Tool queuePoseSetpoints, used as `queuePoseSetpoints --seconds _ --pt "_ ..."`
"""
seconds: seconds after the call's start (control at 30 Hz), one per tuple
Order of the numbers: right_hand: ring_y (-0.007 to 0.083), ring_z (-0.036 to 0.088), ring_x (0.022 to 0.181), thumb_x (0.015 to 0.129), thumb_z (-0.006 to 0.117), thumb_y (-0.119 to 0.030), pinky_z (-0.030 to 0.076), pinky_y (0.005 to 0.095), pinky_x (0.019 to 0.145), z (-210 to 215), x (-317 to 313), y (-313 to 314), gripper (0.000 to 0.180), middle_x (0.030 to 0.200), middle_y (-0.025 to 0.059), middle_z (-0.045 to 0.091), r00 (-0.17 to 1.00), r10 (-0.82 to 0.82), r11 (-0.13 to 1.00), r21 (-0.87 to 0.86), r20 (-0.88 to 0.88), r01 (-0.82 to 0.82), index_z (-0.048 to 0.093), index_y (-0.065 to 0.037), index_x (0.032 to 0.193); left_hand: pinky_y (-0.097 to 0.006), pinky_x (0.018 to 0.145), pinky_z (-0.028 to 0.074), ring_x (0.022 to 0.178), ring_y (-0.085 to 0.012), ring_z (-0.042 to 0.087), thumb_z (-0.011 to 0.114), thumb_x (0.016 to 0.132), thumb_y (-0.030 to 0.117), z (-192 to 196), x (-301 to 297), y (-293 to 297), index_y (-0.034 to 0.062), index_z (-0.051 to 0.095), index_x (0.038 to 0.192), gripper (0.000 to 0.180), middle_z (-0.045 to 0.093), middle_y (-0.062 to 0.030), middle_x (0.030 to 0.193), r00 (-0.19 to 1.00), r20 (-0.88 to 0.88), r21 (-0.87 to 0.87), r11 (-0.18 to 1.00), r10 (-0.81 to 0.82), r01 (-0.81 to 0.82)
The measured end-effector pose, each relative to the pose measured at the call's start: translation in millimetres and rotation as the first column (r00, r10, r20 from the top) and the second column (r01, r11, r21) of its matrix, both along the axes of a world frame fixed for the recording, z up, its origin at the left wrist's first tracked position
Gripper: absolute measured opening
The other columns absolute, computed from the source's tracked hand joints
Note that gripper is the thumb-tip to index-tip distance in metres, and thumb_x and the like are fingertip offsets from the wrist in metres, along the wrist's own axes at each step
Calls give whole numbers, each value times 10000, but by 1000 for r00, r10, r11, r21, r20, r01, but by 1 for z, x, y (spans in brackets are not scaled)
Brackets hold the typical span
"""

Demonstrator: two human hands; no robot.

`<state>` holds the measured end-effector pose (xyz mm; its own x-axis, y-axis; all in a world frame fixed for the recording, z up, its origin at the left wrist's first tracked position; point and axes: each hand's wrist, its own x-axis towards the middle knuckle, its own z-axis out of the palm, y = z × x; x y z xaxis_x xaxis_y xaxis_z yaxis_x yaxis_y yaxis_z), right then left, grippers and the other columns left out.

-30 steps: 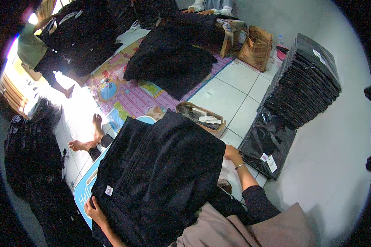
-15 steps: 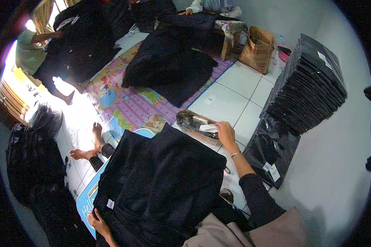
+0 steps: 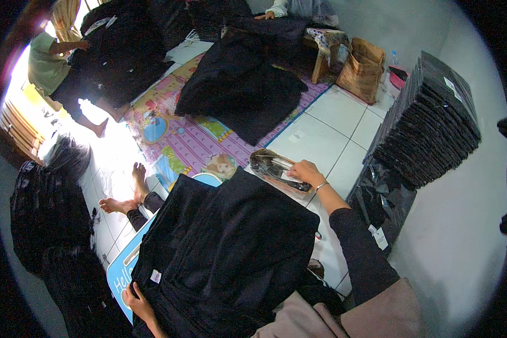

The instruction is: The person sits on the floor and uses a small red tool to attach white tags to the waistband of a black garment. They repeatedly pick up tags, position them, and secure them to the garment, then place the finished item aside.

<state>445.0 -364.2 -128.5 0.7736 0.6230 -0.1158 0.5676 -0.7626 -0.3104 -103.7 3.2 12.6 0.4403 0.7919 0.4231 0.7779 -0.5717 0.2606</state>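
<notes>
A folded black cloth (image 3: pixel 225 225) with a small white label (image 3: pixel 156 276) lies over a light-blue low table (image 3: pixel 118 273) in front of me. My left hand (image 3: pixel 141 305) rests at the cloth's near left edge, beside the label, its visible fingers apart. Beyond the cloth's far right corner, my right hand (image 3: pixel 307 173) reaches into an oval see-through container (image 3: pixel 263 163) on the floor. Its fingers are pinched together by white slips inside, and what lies between them is too small to make out.
At the right wall stands a tall stack of black packaged cloths (image 3: pixel 428 124). Black cloth heaps (image 3: pixel 242 84) cover part of a colourful mat (image 3: pixel 197 143). A brown bag (image 3: pixel 361 70) stands behind. Bare feet (image 3: pixel 118 205) and another person (image 3: pixel 50 67) are at left.
The whole view has shifted slightly. My right hand has moved deeper over the container, its fingers closer to the white slips. My left hand stays at the cloth's edge.
</notes>
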Motion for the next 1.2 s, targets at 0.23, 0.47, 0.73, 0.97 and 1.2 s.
queuePoseSetpoints --seconds 0.23,0.47,0.73,0.97,1.2 --pt "341 630 801 912 502 -339 500 448 703 1 -5 -8 298 757 166 634 988 70 997 -32 138 -66 637 -96 805 -406 799 411 877 -352 533 501 962 317 8 6 -8 -99 576 1044 430 530 -192 900 1000 1 -38 999 23 -23" --pt "353 638 871 822 631 -424 505 447 759 2 -12 -12 348 869 173 668 997 64 987 142 42 -70 668 -81 869 -413 793 410 870 -366 530 505 959 313 9 8 -10 -101 574 1041 428 523 -199 884 999 7 -35 999 33 -33" --pt "330 653 868 728 721 -456 517 431 746 22 -5 -7 449 876 171 678 994 48 997 61 98 -54 684 -44 903 -417 779 409 868 -372 535 498 960 316 6 5 -8 -101 575 1037 432 530 -208 890 1000 10 -41 999 14 -13" --pt "346 647 917 715 715 -528 519 416 784 48 0 -10 562 932 201 671 994 -88 995 48 -65 91 670 -36 984 -400 796 424 879 -364 546 494 964 315 7 5 -10 -97 578 1052 429 541 -205 919 1000 -1 -29 999 17 -17" --pt "345 634 923 891 506 -231 495 394 792 138 -27 6 313 1005 226 644 951 -74 835 504 -299 223 520 23 1074 -392 856 432 980 -328 550 558 935 224 15 13 -11 -71 594 1058 322 568 -176 1002 995 96 -21 1000 25 -23"
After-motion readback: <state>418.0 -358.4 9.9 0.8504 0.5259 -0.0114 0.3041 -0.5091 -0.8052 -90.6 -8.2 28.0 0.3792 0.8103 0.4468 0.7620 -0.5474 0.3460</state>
